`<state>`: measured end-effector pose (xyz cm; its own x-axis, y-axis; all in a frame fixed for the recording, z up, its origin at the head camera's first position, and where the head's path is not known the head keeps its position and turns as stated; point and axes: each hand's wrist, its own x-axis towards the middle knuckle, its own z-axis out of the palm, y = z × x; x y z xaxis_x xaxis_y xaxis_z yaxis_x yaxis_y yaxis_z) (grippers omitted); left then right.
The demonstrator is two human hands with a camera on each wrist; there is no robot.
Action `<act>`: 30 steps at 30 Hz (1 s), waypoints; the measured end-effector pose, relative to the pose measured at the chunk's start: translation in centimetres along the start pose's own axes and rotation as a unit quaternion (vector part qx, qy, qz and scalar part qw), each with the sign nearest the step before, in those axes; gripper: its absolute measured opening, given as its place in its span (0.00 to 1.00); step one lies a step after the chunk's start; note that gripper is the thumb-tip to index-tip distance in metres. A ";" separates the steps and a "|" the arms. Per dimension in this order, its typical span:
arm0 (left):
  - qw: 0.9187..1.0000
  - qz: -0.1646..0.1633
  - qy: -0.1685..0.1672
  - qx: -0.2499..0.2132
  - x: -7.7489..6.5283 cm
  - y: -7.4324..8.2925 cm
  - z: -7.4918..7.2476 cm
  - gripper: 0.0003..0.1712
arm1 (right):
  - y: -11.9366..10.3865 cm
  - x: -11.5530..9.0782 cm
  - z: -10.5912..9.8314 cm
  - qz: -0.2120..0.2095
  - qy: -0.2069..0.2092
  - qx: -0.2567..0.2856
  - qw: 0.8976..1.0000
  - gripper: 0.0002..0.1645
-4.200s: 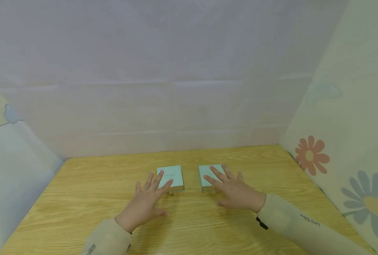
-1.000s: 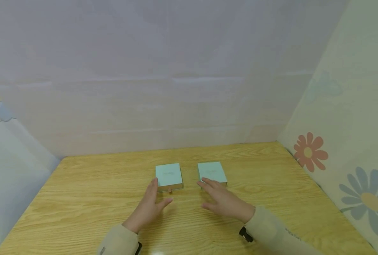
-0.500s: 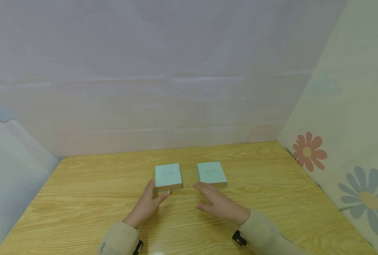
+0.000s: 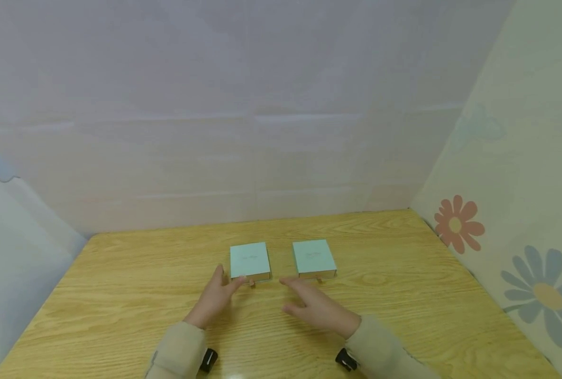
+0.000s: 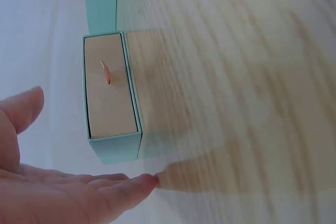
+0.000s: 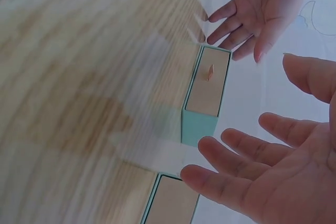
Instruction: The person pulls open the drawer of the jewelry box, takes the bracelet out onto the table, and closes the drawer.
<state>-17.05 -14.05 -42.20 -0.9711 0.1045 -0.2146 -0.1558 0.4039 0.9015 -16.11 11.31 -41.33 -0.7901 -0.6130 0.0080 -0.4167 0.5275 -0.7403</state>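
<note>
Fingers (image 5: 121,195) (image 6: 220,187) near mint boxes (image 4: 257,267) (image 4: 321,263), lid lettering (image 4: 249,257) illegible

left box (image 4: 249,259); right box (image 4: 314,256); table (image 4: 134,273) beneath

mint-green box (image 4: 249,259), closed, flat on the worktop (image 4: 404,284), beige drawer front (image 5: 111,108) with small pull tab (image 5: 106,73) facing six o'clock, matching box (image 4: 314,256) apart at its three o'clock, also closed

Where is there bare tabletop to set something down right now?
The yellow wood-grain table is bare from the right mint square box to the pale flower-printed wall, well left of the left mint square box, and behind both, before the pale backdrop. Crowded: the boxes' near side, around the left-hand grip and right-hand grip.
</note>
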 end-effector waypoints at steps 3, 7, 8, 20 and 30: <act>1.000 0.005 0.015 -0.017 0.4 0.0 -0.2 0.50 | -0.1 0.1 0.2 0.005 0.001 0.006 1.000 0.34; 0.999 0.007 0.032 -0.020 0.8 -0.1 -0.3 0.47 | -0.3 0.2 0.5 0.005 0.003 0.021 1.000 0.33; 0.999 0.007 0.035 -0.019 0.9 -0.1 -0.3 0.47 | -0.3 0.2 0.6 0.004 0.002 0.024 1.000 0.33; 0.998 -0.003 0.055 0.001 2.2 -0.4 -0.5 0.41 | -0.3 0.4 1.0 0.026 -0.004 0.057 0.998 0.31; 0.999 -0.013 0.044 -0.013 2.8 -0.2 -0.9 0.35 | -0.9 0.7 1.1 0.042 -0.002 0.075 0.996 0.30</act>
<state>-19.90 -14.66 -42.59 -0.9787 0.0144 -0.2050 -0.1842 0.3810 0.9061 -15.80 9.84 -41.41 -0.8169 -0.5735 -0.0606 -0.2773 0.4827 -0.8308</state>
